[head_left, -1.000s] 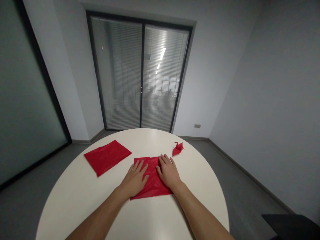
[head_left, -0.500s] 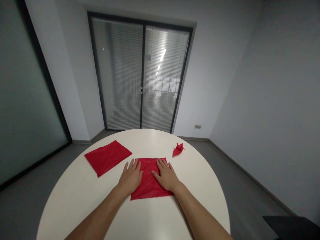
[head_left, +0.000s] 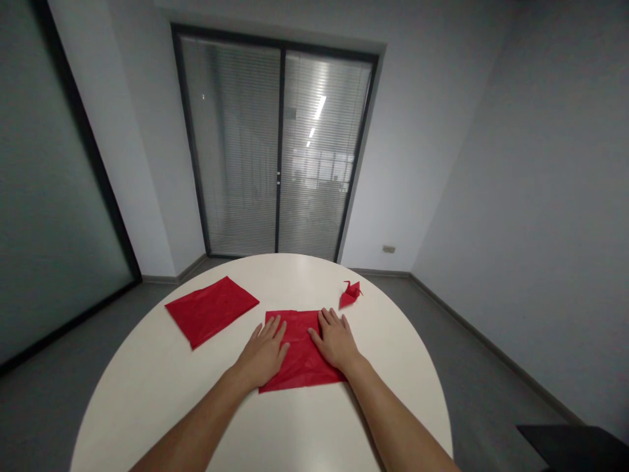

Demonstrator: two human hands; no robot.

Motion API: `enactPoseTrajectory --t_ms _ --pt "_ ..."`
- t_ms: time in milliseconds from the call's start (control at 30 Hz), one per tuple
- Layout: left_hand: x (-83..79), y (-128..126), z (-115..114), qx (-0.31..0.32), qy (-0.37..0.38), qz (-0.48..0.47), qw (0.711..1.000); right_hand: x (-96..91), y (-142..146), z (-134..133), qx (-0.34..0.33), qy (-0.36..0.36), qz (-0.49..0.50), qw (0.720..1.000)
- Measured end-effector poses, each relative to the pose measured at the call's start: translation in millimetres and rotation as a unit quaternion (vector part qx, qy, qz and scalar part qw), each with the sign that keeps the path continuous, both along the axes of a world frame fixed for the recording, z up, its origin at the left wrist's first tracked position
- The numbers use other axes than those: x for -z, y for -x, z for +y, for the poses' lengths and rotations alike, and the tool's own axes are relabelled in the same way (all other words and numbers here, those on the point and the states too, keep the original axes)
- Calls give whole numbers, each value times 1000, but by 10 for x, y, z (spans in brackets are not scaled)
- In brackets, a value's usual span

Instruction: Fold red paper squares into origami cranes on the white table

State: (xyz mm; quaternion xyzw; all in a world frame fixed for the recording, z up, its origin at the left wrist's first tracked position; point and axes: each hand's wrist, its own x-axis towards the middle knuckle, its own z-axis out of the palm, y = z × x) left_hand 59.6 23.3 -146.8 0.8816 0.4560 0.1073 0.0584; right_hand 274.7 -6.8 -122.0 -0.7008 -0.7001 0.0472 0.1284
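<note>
Flat on the table in front of me lies a red sheet of paper [head_left: 299,364], lightly creased. My left hand [head_left: 265,354] rests palm down over its left side, fingers spread and pointing away from me. On the right side, my right hand [head_left: 336,339] is laid flat with the thumb apart from the fingers, covering the sheet's right edge and far right corner. Neither hand grips anything. Beyond my right hand sits a small folded red paper crane [head_left: 350,295].
A second stack or sheet of red paper [head_left: 212,311] lies at the far left of the round white table [head_left: 289,278]. Behind the table is a glass partition with blinds [head_left: 236,157]. At the lower right is a dark object [head_left: 574,446].
Both hands have slid a little to the right over the red paper, the right one reaching past its edge. The crane and the other red paper stay put.
</note>
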Motion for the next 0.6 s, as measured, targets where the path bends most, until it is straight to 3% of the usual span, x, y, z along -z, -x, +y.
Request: enactPoseTrajectory --t_ms 100,167,367,500,600 --pt "-69 -36 -33 -13 -14 11 1000 -83 82 -43 -34 -72 -11 997" --pt "-129 -63 -69 -25 -29 20 999 -122 158 -87 -71 -81 17 994" --pt "-278 -84 -142 -49 -101 28 993 -92 190 -136 -173 26 60 983" --pt "-187 -41 -47 21 -63 0 998 -77 69 -66 -225 54 77 970" --pt "-77 -7 41 47 2 9 999 -66 33 -14 -209 70 69 973"
